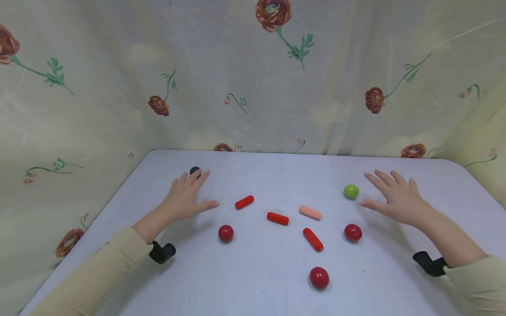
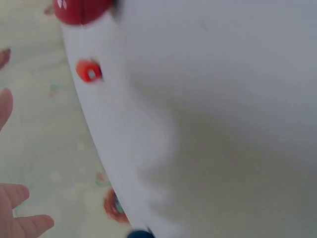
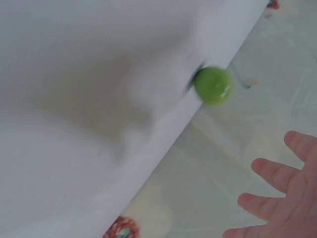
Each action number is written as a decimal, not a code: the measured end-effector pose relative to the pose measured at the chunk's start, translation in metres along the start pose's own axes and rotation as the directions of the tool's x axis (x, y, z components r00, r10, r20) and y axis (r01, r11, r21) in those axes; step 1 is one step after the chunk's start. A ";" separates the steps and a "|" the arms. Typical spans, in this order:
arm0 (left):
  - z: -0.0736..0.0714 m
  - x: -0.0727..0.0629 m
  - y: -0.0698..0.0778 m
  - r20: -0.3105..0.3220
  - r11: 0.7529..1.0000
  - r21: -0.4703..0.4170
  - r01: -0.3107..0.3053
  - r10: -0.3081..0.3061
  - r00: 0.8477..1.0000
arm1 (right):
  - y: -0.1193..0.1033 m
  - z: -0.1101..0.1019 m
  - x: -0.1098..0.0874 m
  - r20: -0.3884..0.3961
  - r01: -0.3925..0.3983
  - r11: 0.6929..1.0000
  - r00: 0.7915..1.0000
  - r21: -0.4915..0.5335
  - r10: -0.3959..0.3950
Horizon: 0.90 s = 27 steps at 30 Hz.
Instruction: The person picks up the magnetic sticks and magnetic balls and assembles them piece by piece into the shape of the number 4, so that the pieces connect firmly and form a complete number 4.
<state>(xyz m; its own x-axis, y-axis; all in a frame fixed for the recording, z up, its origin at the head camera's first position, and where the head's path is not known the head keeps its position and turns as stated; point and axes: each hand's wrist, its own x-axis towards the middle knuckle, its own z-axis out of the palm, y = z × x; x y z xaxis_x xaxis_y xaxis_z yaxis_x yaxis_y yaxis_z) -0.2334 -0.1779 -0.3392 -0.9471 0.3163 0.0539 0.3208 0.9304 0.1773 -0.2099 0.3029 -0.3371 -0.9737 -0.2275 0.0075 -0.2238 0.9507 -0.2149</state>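
My left hand (image 1: 182, 201) hovers over the left side of the table with fingers spread, holding nothing. A dark blue ball (image 1: 194, 170) lies beyond it, partly hidden by its fingertips. To its right are a red ball (image 1: 225, 233) and a short red rod (image 1: 244, 202). Spread and holding nothing, my right hand (image 1: 399, 199) is raised over the right side. Nearest to it is a green ball (image 1: 351, 191), apart from the fingers; a second red ball (image 1: 353, 233) lies closer to me. The right wrist view also shows the green ball (image 3: 213, 86).
Mid-table lie another red rod (image 1: 278, 218), a pink rod (image 1: 310, 213) and a slanted red rod (image 1: 313, 239). A third red ball (image 1: 319, 278) is nearest the front. Behind the white table (image 1: 253, 175) hangs a flowered curtain (image 1: 237, 57). Black wrist straps (image 1: 162, 253) show below both hands.
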 end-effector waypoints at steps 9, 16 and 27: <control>-0.001 -0.001 0.048 0.014 0.985 -0.089 -0.148 0.150 0.989 | -0.052 -0.003 0.001 -0.044 0.081 0.997 0.996 0.016 -0.080; 0.005 0.002 0.069 0.006 0.965 -0.197 -0.173 0.177 0.984 | -0.077 0.002 0.001 -0.094 0.147 0.989 0.985 0.021 -0.144; 0.015 0.012 0.086 0.030 0.941 -0.311 -0.134 0.151 0.988 | -0.105 0.021 0.011 -0.091 0.200 0.971 0.978 0.128 -0.190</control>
<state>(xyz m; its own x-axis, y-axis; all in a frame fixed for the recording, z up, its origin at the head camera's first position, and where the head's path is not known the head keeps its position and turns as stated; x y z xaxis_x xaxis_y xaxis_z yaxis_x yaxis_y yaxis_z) -0.2167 -0.0910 -0.3385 -0.8873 0.4585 0.0502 0.4270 0.7752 0.4655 -0.1966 0.1964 -0.3348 -0.9133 -0.3836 0.1368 -0.4071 0.8507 -0.3325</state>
